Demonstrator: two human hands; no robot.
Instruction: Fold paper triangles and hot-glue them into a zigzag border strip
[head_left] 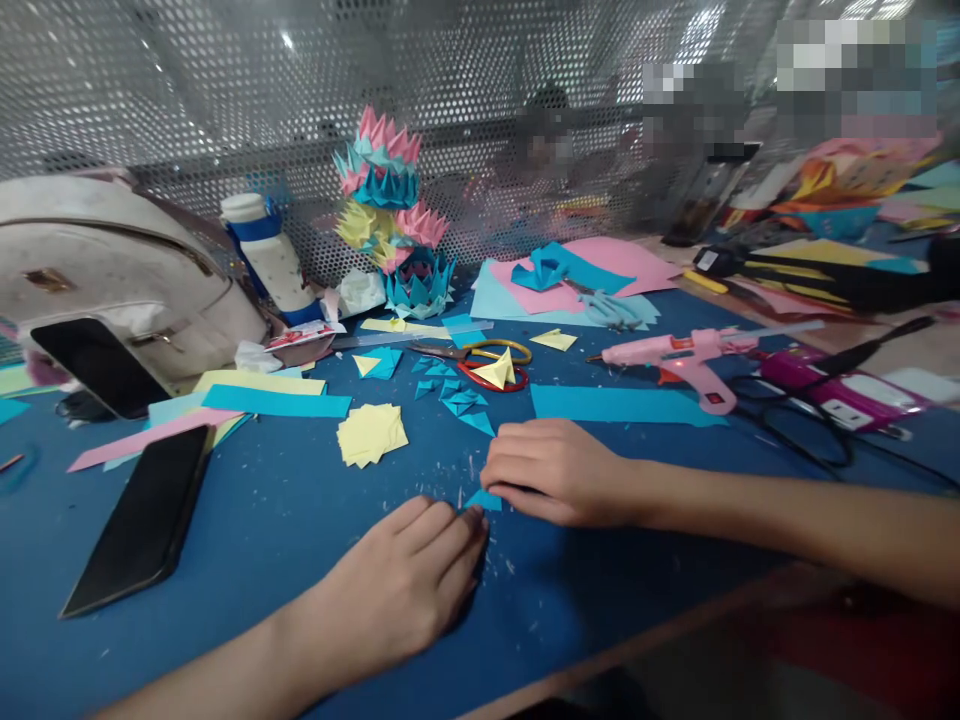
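Note:
A small folded piece of blue paper (487, 500) lies on the blue table between my hands. My left hand (412, 570) rests at its left edge, fingers curled and tips on the paper. From the right, my right hand (559, 470) presses the paper's upper part with bent fingers held together. Just beyond are several small blue folded triangles (463, 400) and a stack of yellow paper squares (371, 435). Scissors (480, 350) with yellow and red handles lie behind, a yellow folded piece (498, 370) on them.
Two phones (139, 525) (97, 365), paper strips (277, 401) and a pale backpack (112, 250) are at left. A pink glue gun (675, 352) and its cable lie right. A folded-paper tower (420, 285) and a bottle (271, 260) stand before the perforated metal panel (225, 90).

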